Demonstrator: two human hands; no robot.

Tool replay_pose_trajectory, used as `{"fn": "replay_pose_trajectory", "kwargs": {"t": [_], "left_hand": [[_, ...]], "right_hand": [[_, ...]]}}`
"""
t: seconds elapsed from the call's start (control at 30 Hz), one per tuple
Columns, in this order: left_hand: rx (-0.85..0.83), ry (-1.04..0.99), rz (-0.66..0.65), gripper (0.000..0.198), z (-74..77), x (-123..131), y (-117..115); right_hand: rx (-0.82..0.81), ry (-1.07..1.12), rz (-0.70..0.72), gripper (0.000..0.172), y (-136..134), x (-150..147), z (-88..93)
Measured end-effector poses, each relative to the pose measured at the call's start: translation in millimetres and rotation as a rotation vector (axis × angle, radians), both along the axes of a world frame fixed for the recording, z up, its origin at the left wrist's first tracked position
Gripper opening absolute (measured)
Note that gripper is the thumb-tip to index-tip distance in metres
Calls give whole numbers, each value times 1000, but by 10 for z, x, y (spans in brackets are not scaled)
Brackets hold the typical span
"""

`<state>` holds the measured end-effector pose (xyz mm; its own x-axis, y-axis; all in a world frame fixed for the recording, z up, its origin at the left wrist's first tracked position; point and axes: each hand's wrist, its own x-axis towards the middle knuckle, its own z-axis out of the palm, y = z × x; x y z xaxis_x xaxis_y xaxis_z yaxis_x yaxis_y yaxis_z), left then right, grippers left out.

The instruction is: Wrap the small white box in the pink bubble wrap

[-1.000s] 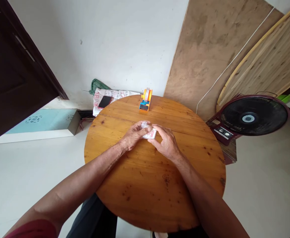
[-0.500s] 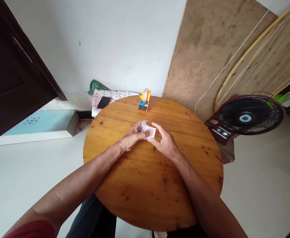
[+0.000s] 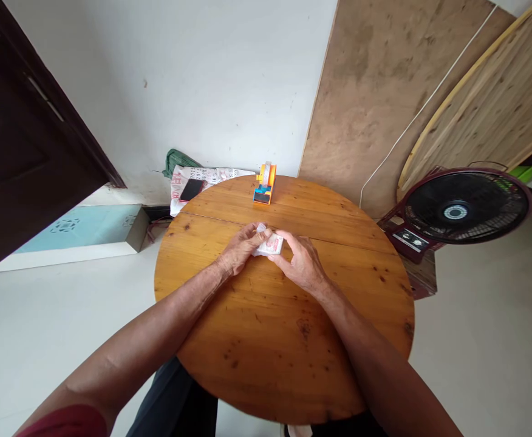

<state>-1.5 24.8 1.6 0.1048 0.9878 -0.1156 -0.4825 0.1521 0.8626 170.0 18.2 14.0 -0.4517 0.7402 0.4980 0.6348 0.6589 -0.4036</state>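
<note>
Above the middle of the round wooden table (image 3: pixel 257 309), a small white box with red print (image 3: pixel 272 244) is held between both hands. Clear, crinkled plastic covers it and bunches up at its left end. My left hand (image 3: pixel 241 249) grips that end, thumb on top and fingers beneath. On the other side my right hand (image 3: pixel 305 261) has its index finger at the box's far edge and its thumb at the near edge, closed around the right end. The other right fingers are curled and partly hidden.
An orange and blue tape dispenser (image 3: pixel 265 185) stands at the table's back edge. Behind the left edge, a dark phone (image 3: pixel 192 190) lies on a printed white sack (image 3: pixel 178 176). A dark red fan (image 3: pixel 461 209) is at the right, and a wall rises behind the table.
The box has shifted slightly left and its printed face shows more fully. My left thumb has slid back toward the plastic end, and my right fingers have closed in on the edges.
</note>
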Motion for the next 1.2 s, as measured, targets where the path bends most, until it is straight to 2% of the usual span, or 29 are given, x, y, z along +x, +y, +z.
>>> {"fn": "replay_pose_trajectory", "kwargs": {"t": [0.2, 0.3, 0.37, 0.47, 0.57, 0.77, 0.93, 1.1, 1.2], "left_hand": [[78, 150, -31, 88, -19, 19, -22], [121, 155, -39, 100, 6, 31, -44], [98, 90, -43, 98, 27, 31, -46], [5, -34, -3, 83, 45, 13, -20], [-36, -52, 63, 73, 34, -13, 16], [70, 42, 4, 87, -11, -19, 19], [100, 72, -15, 97, -3, -19, 7], [137, 100, -30, 98, 31, -3, -19], [113, 80, -31, 91, 48, -9, -14]], "right_hand": [[20, -13, 1, 45, 3, -19, -52], [26, 7, -25, 45, 9, -8, -49], [19, 14, -40, 44, 13, 2, -42], [9, 20, -50, 45, 20, 14, -40], [3, 14, -47, 45, 22, 12, -45], [-31, 0, -30, 45, -2, -5, -14], [-48, -15, -8, 56, -9, -3, -7], [-24, -10, 6, 44, -4, 5, -1], [-43, 7, 3, 40, 8, 14, 15]]}}
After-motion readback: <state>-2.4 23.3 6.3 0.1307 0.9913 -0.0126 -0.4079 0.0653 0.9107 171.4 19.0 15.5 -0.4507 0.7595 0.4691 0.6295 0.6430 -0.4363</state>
